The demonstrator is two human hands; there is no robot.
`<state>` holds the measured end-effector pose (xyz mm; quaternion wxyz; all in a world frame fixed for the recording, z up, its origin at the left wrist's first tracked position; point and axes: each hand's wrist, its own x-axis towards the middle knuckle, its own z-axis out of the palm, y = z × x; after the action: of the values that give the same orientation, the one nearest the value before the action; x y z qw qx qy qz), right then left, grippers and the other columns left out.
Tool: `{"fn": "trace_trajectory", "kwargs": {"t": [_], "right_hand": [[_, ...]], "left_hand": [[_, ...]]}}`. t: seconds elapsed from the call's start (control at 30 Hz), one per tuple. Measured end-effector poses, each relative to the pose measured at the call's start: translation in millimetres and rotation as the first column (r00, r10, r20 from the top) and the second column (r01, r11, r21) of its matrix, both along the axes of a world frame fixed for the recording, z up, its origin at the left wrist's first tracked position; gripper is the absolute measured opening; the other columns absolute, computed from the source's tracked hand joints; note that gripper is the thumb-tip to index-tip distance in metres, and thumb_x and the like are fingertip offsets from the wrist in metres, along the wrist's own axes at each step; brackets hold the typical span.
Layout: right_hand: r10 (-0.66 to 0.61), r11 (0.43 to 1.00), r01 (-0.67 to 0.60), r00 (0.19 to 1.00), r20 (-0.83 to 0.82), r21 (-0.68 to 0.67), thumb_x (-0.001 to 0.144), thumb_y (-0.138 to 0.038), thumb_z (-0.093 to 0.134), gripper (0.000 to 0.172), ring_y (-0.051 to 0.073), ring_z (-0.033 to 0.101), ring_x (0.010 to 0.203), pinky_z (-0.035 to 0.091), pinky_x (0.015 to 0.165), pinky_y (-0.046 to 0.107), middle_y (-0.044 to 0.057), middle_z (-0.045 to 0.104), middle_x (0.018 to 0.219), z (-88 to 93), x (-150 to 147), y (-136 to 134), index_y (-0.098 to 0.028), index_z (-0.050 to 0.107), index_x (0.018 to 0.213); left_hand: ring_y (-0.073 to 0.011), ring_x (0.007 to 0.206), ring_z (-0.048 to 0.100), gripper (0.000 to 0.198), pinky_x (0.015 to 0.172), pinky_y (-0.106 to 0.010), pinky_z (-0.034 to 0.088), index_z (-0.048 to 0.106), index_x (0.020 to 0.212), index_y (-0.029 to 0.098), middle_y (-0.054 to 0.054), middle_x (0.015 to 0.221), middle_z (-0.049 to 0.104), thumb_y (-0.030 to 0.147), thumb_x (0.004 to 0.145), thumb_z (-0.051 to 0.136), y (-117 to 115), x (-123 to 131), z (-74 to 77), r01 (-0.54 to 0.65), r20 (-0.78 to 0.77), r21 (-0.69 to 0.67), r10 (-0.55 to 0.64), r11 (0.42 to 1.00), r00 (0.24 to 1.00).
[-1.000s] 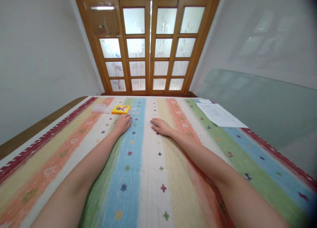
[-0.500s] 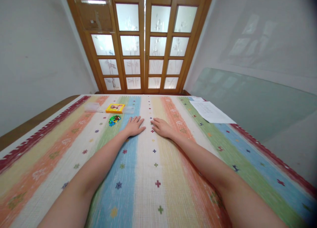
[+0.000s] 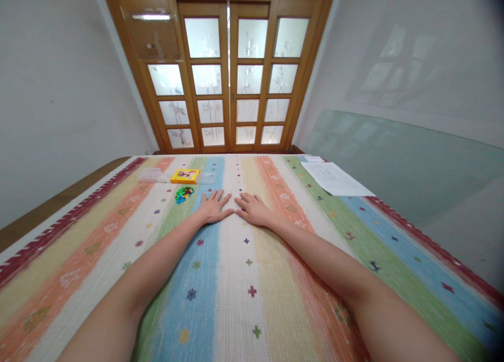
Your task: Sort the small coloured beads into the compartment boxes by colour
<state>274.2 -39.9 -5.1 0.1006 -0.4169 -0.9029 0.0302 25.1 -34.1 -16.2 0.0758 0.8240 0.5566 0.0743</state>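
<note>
My left hand [image 3: 212, 208] lies palm down on the striped tablecloth [image 3: 232, 278], fingers spread, holding nothing. Beside it, my right hand [image 3: 253, 209] also rests flat with its fingers apart, and the two thumbs nearly meet. To the left of my left hand is a small pile of colourful pieces [image 3: 184, 194], mostly green and blue, too small to make out singly. Behind the pile lies a flat yellow box [image 3: 185, 176] with a picture on top. Clear plastic pieces flank that box, one on its left [image 3: 151, 174] and one on its right [image 3: 207, 178].
White paper sheets [image 3: 334, 178] with print lie at the table's right far side. A pale green glass-like panel [image 3: 394, 157] leans along the right wall. Beyond the table's far edge stand wooden doors [image 3: 228, 78] with frosted panes.
Both hands have slid slightly nearer to me and closer together, so the gap between the thumbs has narrowed. The view has tilted up a little. The box and pile stay put.
</note>
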Motion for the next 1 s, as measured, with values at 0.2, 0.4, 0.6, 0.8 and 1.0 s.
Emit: {"fn": "trace_trajectory", "kwargs": {"t": [0.2,0.4,0.6,0.8,1.0], "right_hand": [[0.005,1.0,-0.005,1.0,0.001,0.022,0.11,-0.057,0.04,0.059,0.031,0.033,0.156,0.027,0.124,0.051,0.017,0.041,0.166,-2.5,1.6,3.2,-0.025,0.048,0.159],[-0.008,1.0,0.008,1.0,-0.016,-0.006,0.109,-0.056,0.044,0.059,0.032,0.034,0.156,0.026,0.124,0.052,0.016,0.04,0.167,-2.0,1.0,4.1,-0.027,0.049,0.16],[-0.002,1.0,0.002,1.0,-0.024,-0.023,0.108,-0.055,0.046,0.06,0.032,0.034,0.156,0.026,0.125,0.053,0.016,0.039,0.168,2.3,1.4,2.2,-0.025,0.049,0.16],[-0.011,1.0,0.01,1.0,-0.014,-0.02,0.108,-0.055,0.046,0.059,0.033,0.035,0.155,0.027,0.124,0.053,0.016,0.04,0.167,4.1,0.9,1.5,-0.026,0.049,0.16],[-0.006,1.0,0.006,1.0,-0.014,-0.002,0.108,-0.057,0.046,0.059,0.031,0.036,0.154,0.028,0.123,0.051,0.016,0.042,0.166,0.0,1.6,3.5,-0.027,0.05,0.159]], "left_hand": [[-0.0408,0.163,0.018,0.075,0.125,-0.074,0.008,0.038,0.165,0.037,-0.011,0.176,0.025,0.074,0.1,0.041,-0.4,-2.2,-1.5,0.0,0.009,0.012,0.0,1.0,1.0],[-0.0396,0.162,0.021,0.07,0.127,-0.069,0.012,0.042,0.163,0.035,-0.01,0.175,0.028,0.069,0.101,0.044,1.5,-4.0,-0.1,0.005,0.006,0.034,-0.005,0.999,1.0],[-0.0412,0.162,0.022,0.072,0.126,-0.071,0.014,0.042,0.163,0.032,-0.012,0.175,0.029,0.069,0.102,0.042,2.4,-4.8,-0.1,0.016,0.002,0.042,-0.017,0.999,1.0],[-0.0399,0.161,0.023,0.069,0.127,-0.068,0.015,0.044,0.162,0.032,-0.011,0.174,0.031,0.066,0.102,0.045,2.9,-6.6,-1.1,0.022,0.031,0.05,-0.024,0.998,0.999],[-0.0407,0.161,0.024,0.069,0.126,-0.07,0.015,0.044,0.162,0.032,-0.012,0.174,0.032,0.066,0.102,0.046,5.0,-7.2,-4.2,0.021,0.035,0.05,-0.023,0.999,0.999]]}}
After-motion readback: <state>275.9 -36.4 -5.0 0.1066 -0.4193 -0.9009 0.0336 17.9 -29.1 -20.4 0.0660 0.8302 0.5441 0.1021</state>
